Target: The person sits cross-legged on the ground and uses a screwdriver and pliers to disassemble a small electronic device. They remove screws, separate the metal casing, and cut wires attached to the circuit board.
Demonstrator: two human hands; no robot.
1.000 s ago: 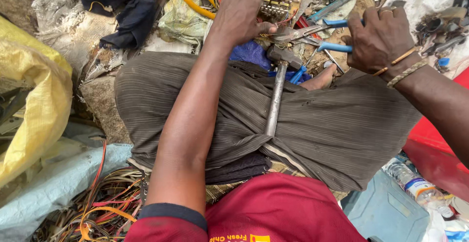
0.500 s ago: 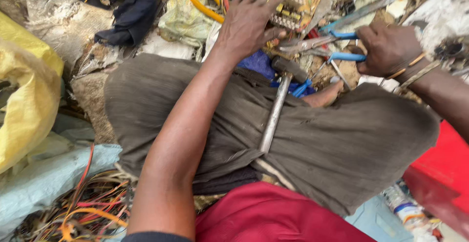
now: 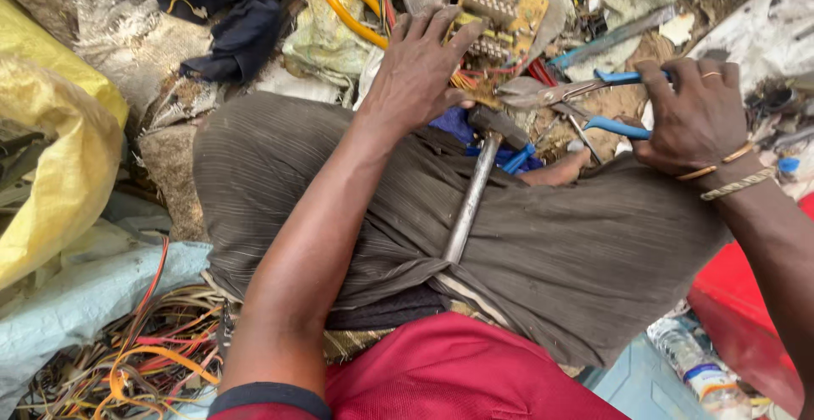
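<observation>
A hammer lies along the lap; above it, the left hand presses spread fingers on a yellow circuit board; the right hand grips blue-handled pliers, fingers curled tight around the handles.

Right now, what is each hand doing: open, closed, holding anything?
Left hand: open, fingers spread, pressing on the circuit board.
Right hand: closed around the blue-handled pliers.
</observation>
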